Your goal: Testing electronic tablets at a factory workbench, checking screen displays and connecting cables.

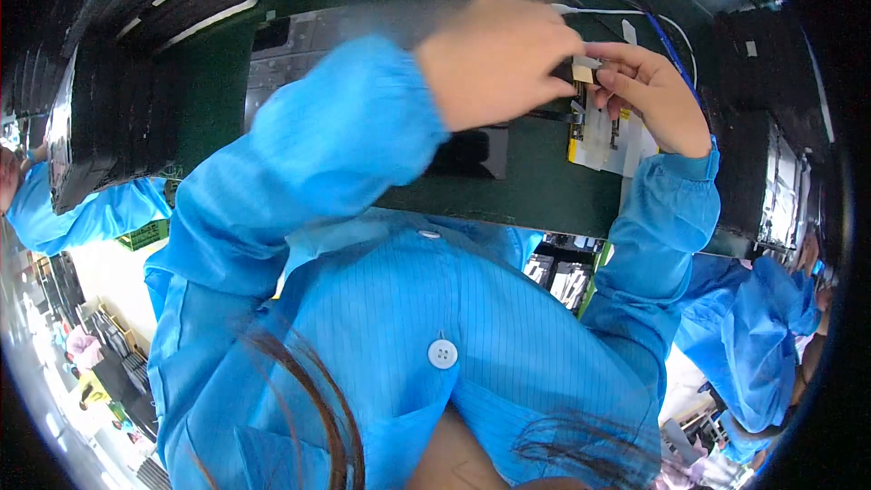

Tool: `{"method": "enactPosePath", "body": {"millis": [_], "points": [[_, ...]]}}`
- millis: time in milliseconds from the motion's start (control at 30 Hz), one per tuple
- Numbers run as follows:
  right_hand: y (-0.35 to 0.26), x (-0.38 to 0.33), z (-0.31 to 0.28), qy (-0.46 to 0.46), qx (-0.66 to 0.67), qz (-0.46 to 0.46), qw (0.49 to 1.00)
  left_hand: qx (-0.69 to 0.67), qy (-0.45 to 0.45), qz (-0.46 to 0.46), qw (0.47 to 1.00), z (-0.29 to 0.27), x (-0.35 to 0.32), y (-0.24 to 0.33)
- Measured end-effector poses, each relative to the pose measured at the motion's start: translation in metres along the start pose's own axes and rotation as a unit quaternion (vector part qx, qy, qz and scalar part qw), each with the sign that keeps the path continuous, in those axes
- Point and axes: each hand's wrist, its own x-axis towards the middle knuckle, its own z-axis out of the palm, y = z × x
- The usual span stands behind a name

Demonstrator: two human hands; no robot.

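So the little pale tab (585, 68) sits in the upper right of the frame, pinched between the fingertips of both hands just above the dark green counter (544, 191). The left hand (499, 59) is blurry, curled with fingers pressed on the tab's left edge; the right hand (649, 95) nips its right side with thumb and forefinger.

Right under it there's a white and yellow sheet (603, 141) with small dark parts, and a thin white cable (626, 12) runs behind the hands.

My worry: that piece is tiny and only held by its edges, so it could slip, bend or drop among the parts below. The loose blue sleeve (327, 145) looks like it might also brush the sheet and shove things around.
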Motion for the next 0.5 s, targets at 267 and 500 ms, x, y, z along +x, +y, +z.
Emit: {"method": "enactPosePath", "body": {"millis": [267, 500], "points": [[0.006, 0.002, -0.005, 0.018, -0.006, -0.002, 1.0, -0.008, 0.03, -0.048, 0.998, 0.037, 0.014, 0.01], [0.011, 0.004, -0.01, 0.021, -0.068, 0.012, 0.997, 0.158, -0.071, -0.137, 0.975, 0.027, 0.004, 0.008]]}}
